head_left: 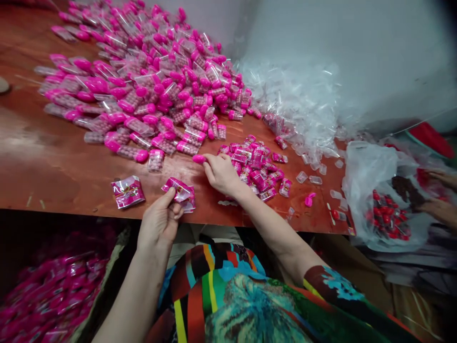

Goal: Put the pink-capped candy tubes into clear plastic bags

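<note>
Near the table's front edge, my left hand (pixel 160 216) pinches a shiny pink printed packet (pixel 183 193) between thumb and fingers. Farther right, the fingers of my right hand (pixel 222 175) are closed on a rounded pink cap (pixel 199 158); whether a clear bottle is attached to it is hidden by the hand. Beside that hand lies a heap of small pink wrapped packs (pixel 262 166). A second pink packet (pixel 127 192) rests flat to the left. Behind both hands spreads a large pile of clear bottles with pink caps, filled with small pink balls (pixel 157 81).
Empty clear containers (pixel 300 105) are piled against the wall, some scattered forward near a loose pink cap (pixel 310 199). At right, another person's hands (pixel 441 209) are by a plastic bag (pixel 367 166) of red-capped items. Pink packets (pixel 53 295) fill a container below left.
</note>
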Demonstrator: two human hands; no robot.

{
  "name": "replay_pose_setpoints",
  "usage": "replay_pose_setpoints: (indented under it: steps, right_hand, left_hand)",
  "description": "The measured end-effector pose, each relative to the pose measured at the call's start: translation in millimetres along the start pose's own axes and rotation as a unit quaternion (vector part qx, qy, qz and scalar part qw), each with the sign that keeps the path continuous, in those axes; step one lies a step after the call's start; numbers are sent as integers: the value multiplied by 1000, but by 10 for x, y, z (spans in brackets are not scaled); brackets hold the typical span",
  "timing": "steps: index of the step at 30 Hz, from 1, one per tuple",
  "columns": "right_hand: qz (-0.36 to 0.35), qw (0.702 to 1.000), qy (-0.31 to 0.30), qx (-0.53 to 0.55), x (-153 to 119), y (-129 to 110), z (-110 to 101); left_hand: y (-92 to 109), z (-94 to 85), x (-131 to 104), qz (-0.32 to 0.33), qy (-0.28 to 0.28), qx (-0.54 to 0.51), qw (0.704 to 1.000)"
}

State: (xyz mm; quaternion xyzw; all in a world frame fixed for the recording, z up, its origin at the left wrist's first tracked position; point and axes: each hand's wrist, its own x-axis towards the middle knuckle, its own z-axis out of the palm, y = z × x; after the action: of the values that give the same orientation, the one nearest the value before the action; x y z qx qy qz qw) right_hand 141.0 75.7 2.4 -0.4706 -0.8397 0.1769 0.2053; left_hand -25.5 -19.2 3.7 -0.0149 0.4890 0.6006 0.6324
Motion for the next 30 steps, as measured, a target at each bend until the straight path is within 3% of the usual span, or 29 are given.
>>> replay_pose_setpoints:
  steps: [2, 5, 8, 11, 15, 22, 30]
  right_hand:
    - [32, 980, -4, 198, -266, -141, -3]
    - [110, 890, -51, 440, -631, -319, 119]
    - [170, 828, -49, 532, -847, -426, 326]
    - [208, 802, -22, 559, -923, -465, 485]
    - [220, 791, 18, 571, -945, -460, 559]
    - [212, 799, 39, 561, -944, -491, 528]
    - [213, 802, 49, 556, -976, -529, 449]
  left_hand:
    - [-14, -34, -16, 9, 1, -5, 1000]
    - [-41, -47, -36, 17, 19, -4, 1000]
    - [-77, -28, -54, 24, 31, -4, 999]
    - [-116, -13, -66, 21, 24, -13, 999]
    - [-157, -27, -68, 17, 15, -18, 1000]
    - [-191, -35, -84, 31, -9, 7, 999]
    - [-174, -36, -80, 50, 35, -11, 998]
